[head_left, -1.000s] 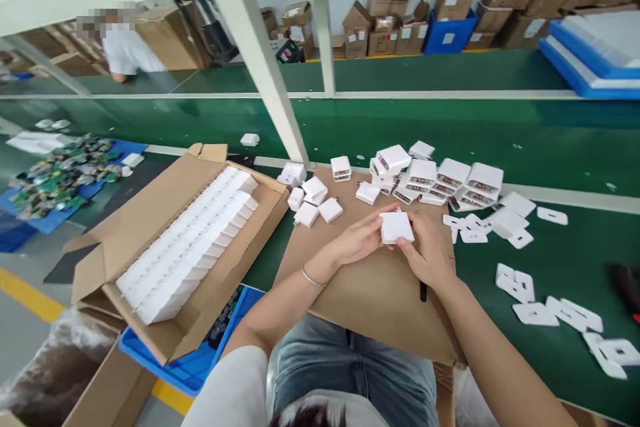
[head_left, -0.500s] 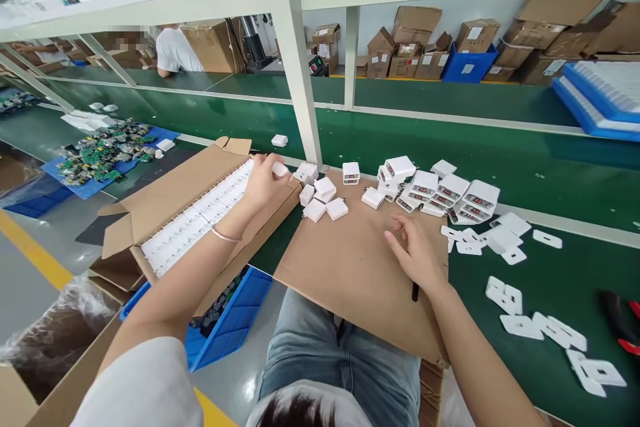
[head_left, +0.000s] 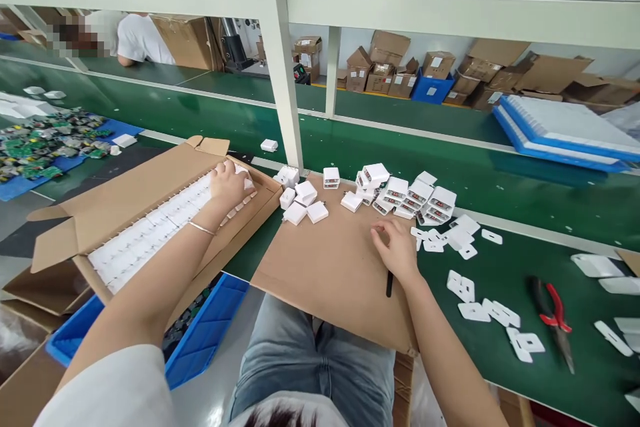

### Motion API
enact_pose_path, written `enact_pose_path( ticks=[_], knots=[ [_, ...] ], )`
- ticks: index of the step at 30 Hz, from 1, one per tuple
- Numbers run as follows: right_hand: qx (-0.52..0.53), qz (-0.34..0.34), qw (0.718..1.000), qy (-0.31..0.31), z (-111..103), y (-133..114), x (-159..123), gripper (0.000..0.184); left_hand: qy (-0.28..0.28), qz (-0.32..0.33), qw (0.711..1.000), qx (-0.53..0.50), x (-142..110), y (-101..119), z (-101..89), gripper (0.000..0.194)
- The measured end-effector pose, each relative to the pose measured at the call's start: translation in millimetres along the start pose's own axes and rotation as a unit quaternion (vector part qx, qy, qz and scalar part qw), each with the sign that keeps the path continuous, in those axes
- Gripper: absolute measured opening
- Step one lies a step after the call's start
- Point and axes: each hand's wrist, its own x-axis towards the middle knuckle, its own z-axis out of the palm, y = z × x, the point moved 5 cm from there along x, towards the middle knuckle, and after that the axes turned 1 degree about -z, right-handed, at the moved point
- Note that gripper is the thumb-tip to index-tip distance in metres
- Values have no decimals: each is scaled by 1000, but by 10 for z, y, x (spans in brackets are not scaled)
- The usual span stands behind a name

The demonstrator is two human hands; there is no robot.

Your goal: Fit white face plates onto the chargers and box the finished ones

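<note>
My left hand (head_left: 227,183) reaches into the long cardboard box (head_left: 267,197) on my left. Its fingers are bent over a white charger (head_left: 246,181) at the far end of the packed rows of white chargers (head_left: 145,240). Above the brown cardboard sheet (head_left: 320,260), my right hand (head_left: 395,250) hovers with curled fingers, thumb close to the forefinger. A thin black stick-like tool (head_left: 389,283) juts out below its palm; the grip on it is mostly hidden. Beyond this hand, white charger housings (head_left: 395,188) lie stacked, their red-marked openings facing me.
Loose white chargers (head_left: 306,192) lie between box and sheet. White cover plates (head_left: 475,310) and red-and-black pliers (head_left: 553,320) are on the green bench at right. A shelf post (head_left: 283,80) rises behind. Circuit boards (head_left: 50,140) are heaped far left; a co-worker's white sleeve (head_left: 145,40) shows beyond.
Both hands were together on a white charger. My left hand then carried it left and is now down in the box. My right hand stayed over the sheet, and the view has shifted right.
</note>
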Motion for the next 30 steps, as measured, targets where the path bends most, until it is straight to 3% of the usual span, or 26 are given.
enact_pose_path(
  ticks=[2,5,7,9,13,16,20,25,27,30],
  knots=[
    [-15,8,1000,12,-12,12,15,27,16,0,1000,13,-4,103,-101,45],
    [-26,20,999,12,-3,29,32,24,106,28,994,-12,-134,427,-363,46],
    [-36,26,999,9,3,49,42,22,139,87,985,-46,-291,736,-500,43],
    [-57,39,998,13,-14,90,47,20,127,172,974,-74,-464,1084,-552,39],
    [-112,79,990,46,-121,234,42,21,72,283,946,-140,-715,1713,-457,30],
    [-131,100,984,71,-214,330,40,21,33,287,942,-170,-741,2105,-288,34],
    [-134,113,982,74,-272,367,52,20,33,256,950,-178,-649,2538,-102,60],
    [-127,119,981,86,-317,327,67,20,31,181,945,-272,-489,2786,-1,95],
    [-124,118,981,93,-328,320,74,21,67,172,922,-341,-432,2805,-74,105],
    [-124,108,982,93,-321,322,85,21,127,229,877,-404,-335,2852,-292,109]
  ],
)
